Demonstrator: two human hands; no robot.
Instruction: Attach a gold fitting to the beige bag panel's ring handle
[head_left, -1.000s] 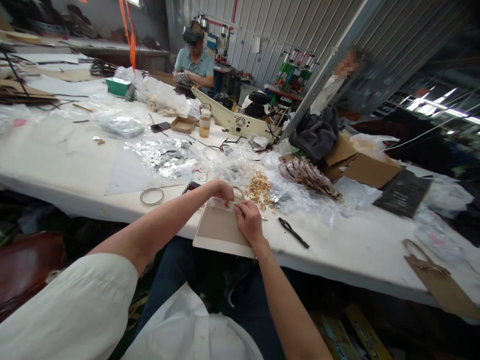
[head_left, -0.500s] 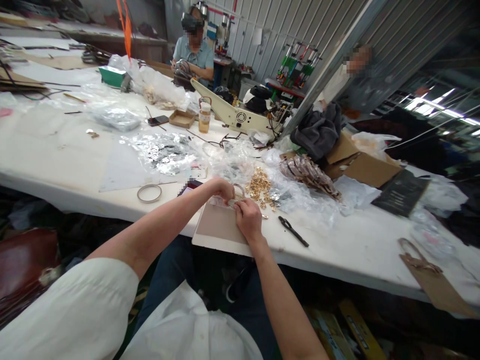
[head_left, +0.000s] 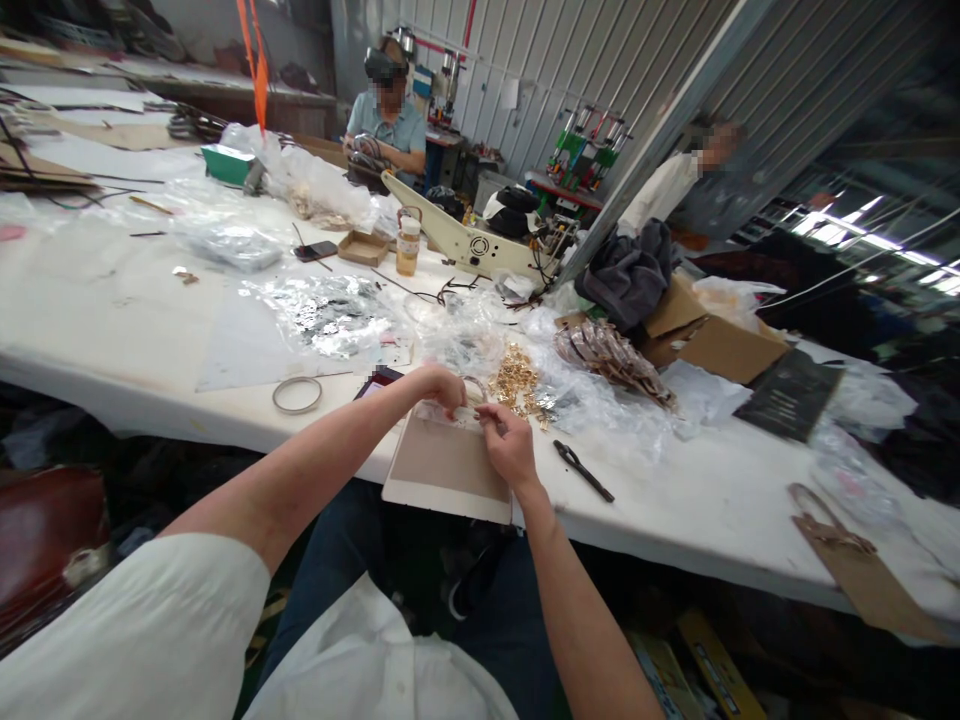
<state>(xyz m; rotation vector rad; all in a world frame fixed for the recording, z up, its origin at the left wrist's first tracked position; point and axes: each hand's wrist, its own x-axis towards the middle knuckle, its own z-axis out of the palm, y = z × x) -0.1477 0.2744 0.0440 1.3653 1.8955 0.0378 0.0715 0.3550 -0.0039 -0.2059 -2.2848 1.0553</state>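
A flat beige panel (head_left: 448,462) with a paler near strip lies at the table's front edge and juts out over my lap. My left hand (head_left: 444,388) bends down over the panel's far edge, its fingers closed; what they pinch there is hidden. Close on its right, my right hand (head_left: 511,442) brings thumb and forefinger together over the same edge, on something too small to name. Just behind the fingers a thin curved handle (head_left: 475,384) shows in part. Small gold metal pieces (head_left: 516,378) lie heaped beyond my right hand.
A black tool (head_left: 583,470) lies right of the panel, a round ring (head_left: 297,395) to the left. Clear plastic bags (head_left: 330,315), a drinks bottle (head_left: 407,248) and a cream machine (head_left: 472,245) stand farther back. Two people are beyond the table; a tan piece with a handle (head_left: 862,570) lies far right.
My right hand has shifted slightly right and nearer, uncovering more of the panel. My left hand stays at the far edge. The person at the back right has moved a little.
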